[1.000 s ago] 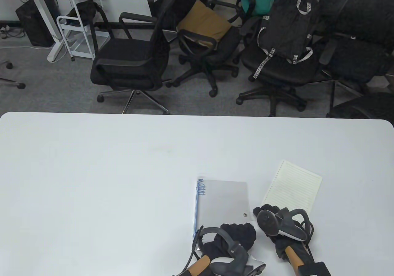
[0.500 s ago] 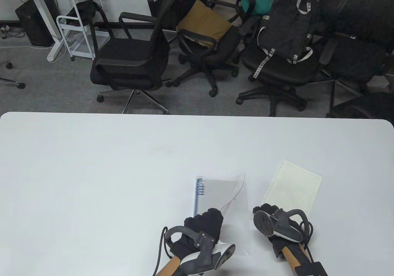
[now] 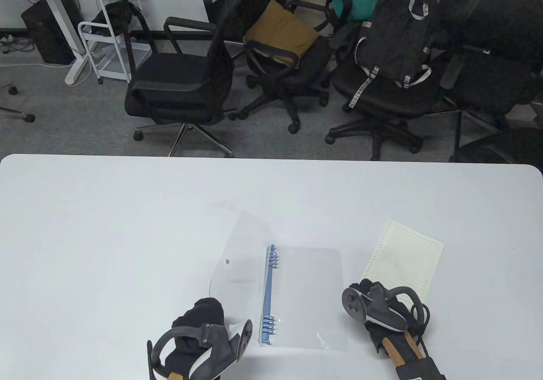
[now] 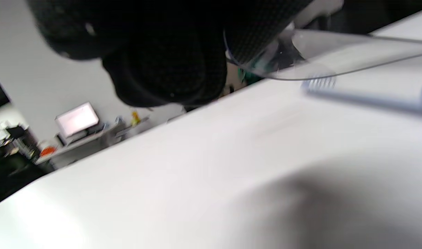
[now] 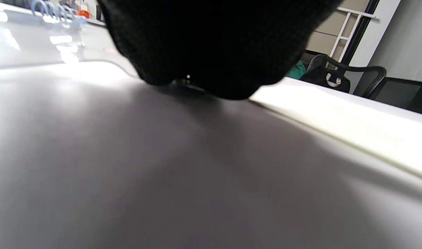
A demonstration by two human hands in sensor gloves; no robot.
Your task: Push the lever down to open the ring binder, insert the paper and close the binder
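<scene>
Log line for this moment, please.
binder: cover swung open | left hand: holds cover | right hand: by paper | paper: not inserted

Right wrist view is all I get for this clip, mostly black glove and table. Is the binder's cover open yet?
Observer: Yes. In the table view the clear cover is swung out to the left of the blue rings.
Operator: Is anything holding it?
Observer: The left hand grips the cover's near edge. The left wrist view shows the plastic curving up off the table.
Operator: And the paper?
Observer: The lined sheet lies to the right of the binder, not on the rings. The right hand sits at its near corner.
</scene>
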